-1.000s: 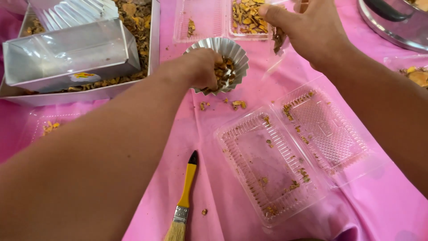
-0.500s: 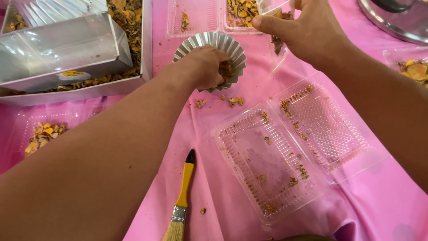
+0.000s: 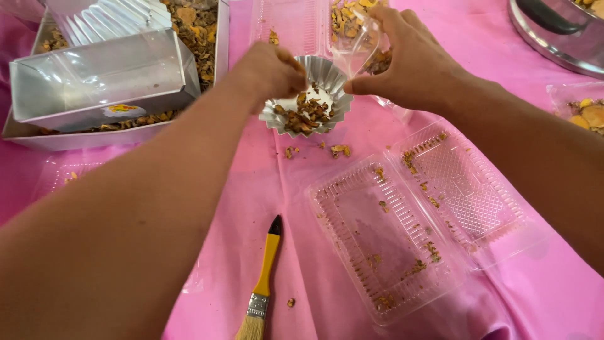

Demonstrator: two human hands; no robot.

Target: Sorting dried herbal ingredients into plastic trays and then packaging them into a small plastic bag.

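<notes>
Silver fluted tin (image 3: 308, 94) full of brown crumbs sits on the pink table (image 3: 302, 208), left hand (image 3: 267, 69) gripping its rim while right hand (image 3: 412, 63) pinches a clear plastic lid (image 3: 355, 47) tilted over it.

The left hand (image 3: 267, 69) hides part of the fluted foil cup's (image 3: 306, 94) rim.

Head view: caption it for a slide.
Left hand steadies a fluted foil cup of crumbs while right hand tips a clear container over it.
</notes>
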